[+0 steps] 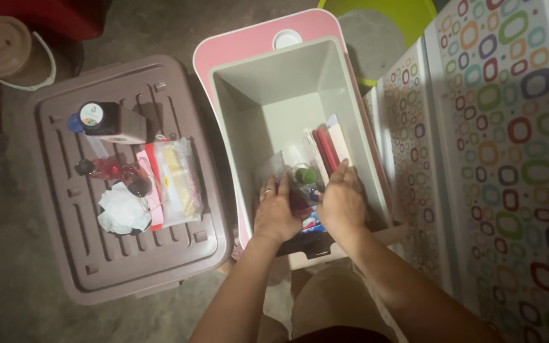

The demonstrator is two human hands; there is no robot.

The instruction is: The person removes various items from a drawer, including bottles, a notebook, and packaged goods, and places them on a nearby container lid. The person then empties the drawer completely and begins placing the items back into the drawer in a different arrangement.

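Both hands reach into a pink-rimmed grey bin [274, 95] holding red folders [325, 149] and small items; left hand [276, 215] and right hand [341, 200] loosely cup a dark jar [298, 200].

Grey bin [268, 89] rimmed pink, mauve lid [65, 254], white wall [509, 127] with multicoloured rings (bin's contents perhaps red).

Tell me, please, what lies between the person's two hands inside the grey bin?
In the head view, a small dark reddish item sits between the left hand and right hand in the grey bin; its kind is unclear.
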